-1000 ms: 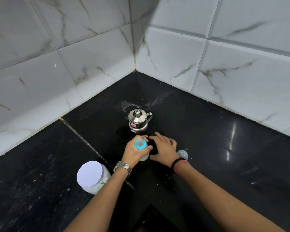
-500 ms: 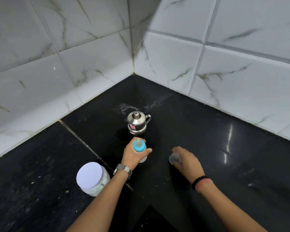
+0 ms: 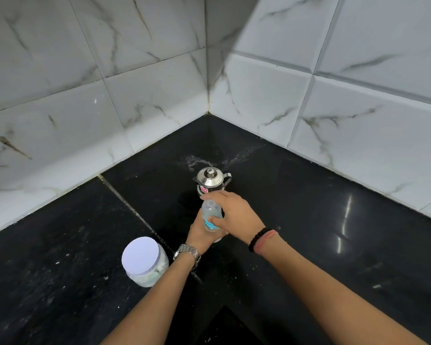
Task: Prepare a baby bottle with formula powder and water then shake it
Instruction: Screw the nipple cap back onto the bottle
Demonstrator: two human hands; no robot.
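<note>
On the black table (image 3: pixel 334 220), near the tiled corner, the left hand (image 3: pixel 200 232) grips the baby bottle (image 3: pixel 210 216) upright while the right hand (image 3: pixel 237 215) pinches its clear cap (image 3: pixel 209 207). A steel kettle (image 3: pixel 210 181) stands just behind; a white-lidded jar (image 3: pixel 142 260) sits left.

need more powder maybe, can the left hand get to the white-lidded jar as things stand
Probably not right away: the left hand grips the baby bottle while the right hand fits the clear cap on it. The white-lidded jar stands unobstructed beside the left wrist.
</note>
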